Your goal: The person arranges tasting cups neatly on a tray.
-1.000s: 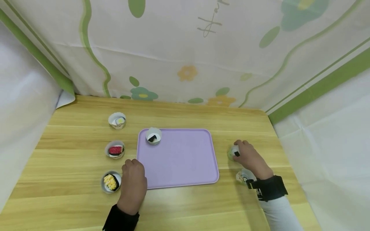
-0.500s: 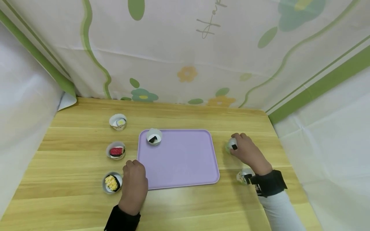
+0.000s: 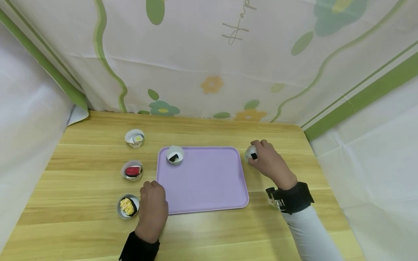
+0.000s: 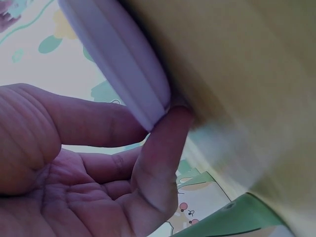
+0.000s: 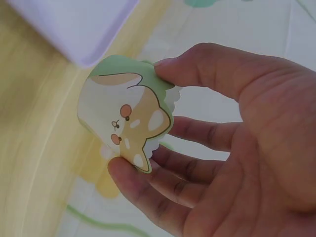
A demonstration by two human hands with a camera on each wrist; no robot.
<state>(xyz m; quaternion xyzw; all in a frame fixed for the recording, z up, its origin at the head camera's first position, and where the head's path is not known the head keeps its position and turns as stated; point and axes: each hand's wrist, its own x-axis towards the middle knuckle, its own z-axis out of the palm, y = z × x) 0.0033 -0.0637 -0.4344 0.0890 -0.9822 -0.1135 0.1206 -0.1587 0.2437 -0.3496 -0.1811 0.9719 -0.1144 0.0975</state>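
A paper cup with a piece of toy food is pinched between thumb and fingers of the right hand, just off the tray's far right corner. The thin cup could be crushed or tipped, and its contents spilled. The left hand rests curled against the tray's near left edge, gripping nothing; the tray could be nudged.

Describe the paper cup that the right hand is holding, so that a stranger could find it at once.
Start at the purple tray in the middle of the wooden table. Just beyond its far right corner, the right hand pinches a paper cup from above. Unlike the cups left of the tray, it is lifted, and a cartoon dog is printed on its green side.
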